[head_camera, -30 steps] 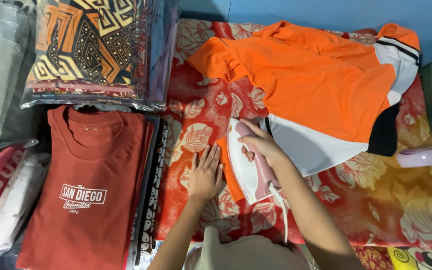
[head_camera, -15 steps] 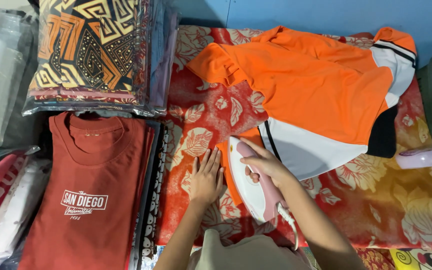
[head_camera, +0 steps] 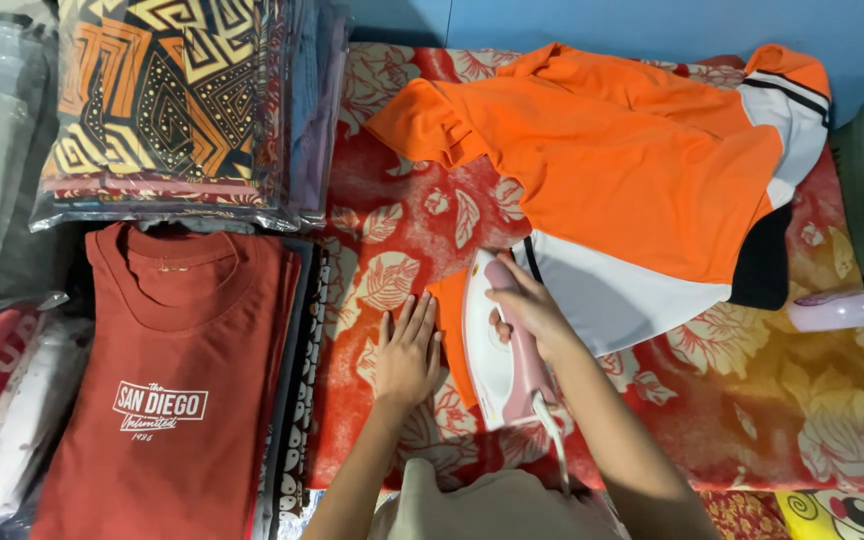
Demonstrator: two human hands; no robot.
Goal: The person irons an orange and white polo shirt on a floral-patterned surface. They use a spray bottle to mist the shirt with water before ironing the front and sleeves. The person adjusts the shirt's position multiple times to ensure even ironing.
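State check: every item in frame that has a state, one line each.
Iron: flat on the garment's edge, gripped by right hand.
Left hand: open, palm down on floral cloth.
Orange shirt: spread out, rumpled.
Red T-shirt: folded, topping a stack.
Patterned fabric: bagged in clear plastic.

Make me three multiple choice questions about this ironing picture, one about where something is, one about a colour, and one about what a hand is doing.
1. Where does the left hand lie?
A. On the floral cloth beside the iron
B. On the folded red T-shirt
C. Inside the bagged patterned fabric

2. What is the main colour of the shirt being ironed?
A. Blue
B. Orange
C. Green

3. What is the right hand doing?
A. Hanging free
B. Resting flat on the cloth
C. Gripping the iron's pink handle

Answers: 1 A, the palm lies flat left of the iron. 2 B, orange with white and black panels. 3 C, fingers wrap the handle.
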